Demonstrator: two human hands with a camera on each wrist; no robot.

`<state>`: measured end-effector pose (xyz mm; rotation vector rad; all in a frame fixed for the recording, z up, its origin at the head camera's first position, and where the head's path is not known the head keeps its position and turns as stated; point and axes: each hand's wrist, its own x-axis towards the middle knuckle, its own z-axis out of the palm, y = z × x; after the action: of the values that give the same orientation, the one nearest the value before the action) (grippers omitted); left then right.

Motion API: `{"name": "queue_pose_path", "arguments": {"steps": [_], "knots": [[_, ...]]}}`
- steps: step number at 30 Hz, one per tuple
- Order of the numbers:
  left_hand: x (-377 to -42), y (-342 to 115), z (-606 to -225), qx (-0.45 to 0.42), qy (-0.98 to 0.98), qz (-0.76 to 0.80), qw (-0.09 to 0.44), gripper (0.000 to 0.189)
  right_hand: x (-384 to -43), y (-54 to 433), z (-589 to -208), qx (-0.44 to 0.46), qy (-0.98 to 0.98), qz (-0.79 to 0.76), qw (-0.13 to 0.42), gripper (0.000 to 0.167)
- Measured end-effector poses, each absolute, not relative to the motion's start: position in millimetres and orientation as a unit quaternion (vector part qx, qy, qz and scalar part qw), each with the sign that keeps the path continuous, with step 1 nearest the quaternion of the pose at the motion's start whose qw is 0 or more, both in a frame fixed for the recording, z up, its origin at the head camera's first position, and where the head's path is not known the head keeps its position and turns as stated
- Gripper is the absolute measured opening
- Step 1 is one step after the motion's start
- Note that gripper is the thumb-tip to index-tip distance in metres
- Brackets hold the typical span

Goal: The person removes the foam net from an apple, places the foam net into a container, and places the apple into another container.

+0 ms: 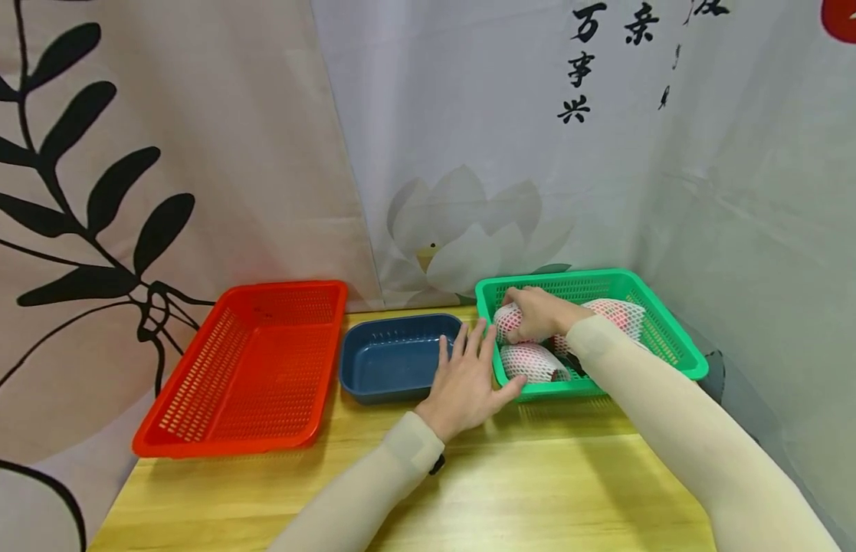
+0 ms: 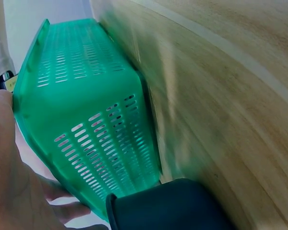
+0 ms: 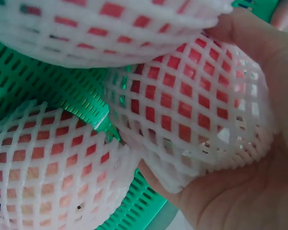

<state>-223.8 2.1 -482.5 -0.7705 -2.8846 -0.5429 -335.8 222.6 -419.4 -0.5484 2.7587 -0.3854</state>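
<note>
In the head view my right hand [image 1: 543, 313] reaches into the green basket [image 1: 565, 389] and grips a red fruit [image 1: 508, 322] in a white foam net at its left end. The right wrist view shows my fingers and thumb curled round this netted fruit [image 3: 192, 96], with another netted fruit [image 3: 53, 167] beside it. More netted fruits lie under and behind my right wrist, partly hidden. My left hand [image 1: 469, 383] has its fingers spread straight at the basket's left rim. The left wrist view has that hand [image 2: 19, 187] along the basket's upper edge.
A dark blue dish [image 1: 393, 360] stands left of the green basket, partly behind my left fingers. Farther left lies a red basket [image 1: 262, 383] with slotted walls. All stand on a wooden table [image 1: 538, 475] before a printed curtain [image 1: 262, 153].
</note>
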Motion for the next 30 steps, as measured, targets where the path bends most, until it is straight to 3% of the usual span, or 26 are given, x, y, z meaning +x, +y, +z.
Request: {"name": "queue_pose_path", "arguments": {"steps": [14, 30], "knots": [[-223, 6, -484, -0.256, -0.948, -0.177, 0.066, 0.102, -322, 236, -410, -0.181, 0.962, -0.175, 0.104, 0.073], [-220, 1, -482, -0.243, -0.951, -0.186, 0.034, 0.103, -300, 234, -401, -0.189, 0.959, -0.205, 0.051, 0.077]]}}
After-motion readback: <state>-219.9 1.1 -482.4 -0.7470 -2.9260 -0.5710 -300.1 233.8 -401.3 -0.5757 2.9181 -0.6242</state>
